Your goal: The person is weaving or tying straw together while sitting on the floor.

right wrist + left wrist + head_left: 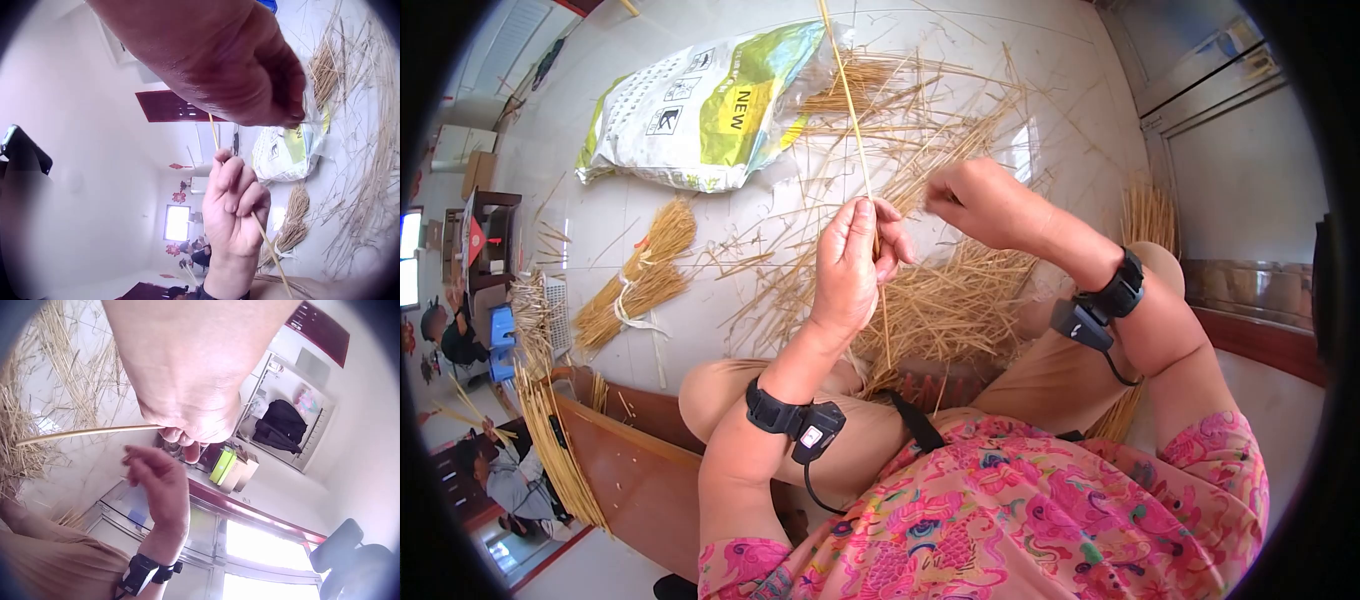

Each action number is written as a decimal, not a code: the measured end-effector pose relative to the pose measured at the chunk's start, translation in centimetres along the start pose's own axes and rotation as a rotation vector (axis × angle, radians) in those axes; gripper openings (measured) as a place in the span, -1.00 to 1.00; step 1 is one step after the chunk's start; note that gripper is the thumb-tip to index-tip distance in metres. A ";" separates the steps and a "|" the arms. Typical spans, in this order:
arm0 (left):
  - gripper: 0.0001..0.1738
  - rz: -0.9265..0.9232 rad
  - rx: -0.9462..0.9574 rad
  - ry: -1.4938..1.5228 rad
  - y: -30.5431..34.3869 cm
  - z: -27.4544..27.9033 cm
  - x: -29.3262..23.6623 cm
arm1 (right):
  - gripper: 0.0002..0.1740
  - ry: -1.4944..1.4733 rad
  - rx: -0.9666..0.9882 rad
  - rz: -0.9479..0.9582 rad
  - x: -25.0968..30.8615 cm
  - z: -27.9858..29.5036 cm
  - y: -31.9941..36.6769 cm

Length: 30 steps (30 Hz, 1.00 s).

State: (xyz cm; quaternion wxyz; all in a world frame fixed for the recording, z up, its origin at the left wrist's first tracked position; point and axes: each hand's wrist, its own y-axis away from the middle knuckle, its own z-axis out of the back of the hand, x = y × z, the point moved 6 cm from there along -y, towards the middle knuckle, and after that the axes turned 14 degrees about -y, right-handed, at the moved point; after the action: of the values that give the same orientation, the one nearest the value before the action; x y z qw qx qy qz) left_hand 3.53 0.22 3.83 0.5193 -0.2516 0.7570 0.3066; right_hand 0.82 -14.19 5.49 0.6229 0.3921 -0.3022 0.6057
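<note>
Stalk (854, 120), long and thin, lies in the left hand (850, 265), raised over loose straw (965, 310) spread on the floor (990, 20). Its long axis runs from near to far, the far end leaning a little left; the grip falls partway along, so a length shows on either side of the fingers. The left hand pinches it between thumb and bent fingers and is plainly the nearer one. The right hand (990, 205) is to the right of the stalk and slightly farther off than the left hand, apart from both; its fingers are loosely bent, with nothing seen in them. Left of the stalk, on the floor, are a tied bundle (640, 280) and, farther away, a printed bag (700, 115). More straw spreads past the hands on the far side, close to the bag.
</note>
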 end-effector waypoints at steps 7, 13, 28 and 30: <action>-0.68 -0.004 0.013 -0.081 0.2 -0.1 0.0 | -0.78 0.131 0.308 0.000 -2.2 -0.7 2.0; -0.69 -0.011 0.139 -0.310 0.4 -1.2 0.9 | -0.74 -0.858 -0.260 -0.035 0.0 4.8 -1.8; -0.80 -0.360 -0.120 -0.917 -0.7 -0.2 -0.5 | -0.85 -0.977 -0.297 0.049 0.7 3.1 -0.9; -0.82 -0.318 -0.116 -0.956 -0.9 0.3 -0.4 | -0.84 -1.008 -0.334 0.068 0.5 3.2 -1.0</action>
State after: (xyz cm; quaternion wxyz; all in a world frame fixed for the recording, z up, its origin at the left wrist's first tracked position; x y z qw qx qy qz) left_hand 4.44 -0.14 3.96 0.8332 -0.2239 0.3686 0.3461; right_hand 2.15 -16.66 7.44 0.4341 0.5201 -0.6691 0.3056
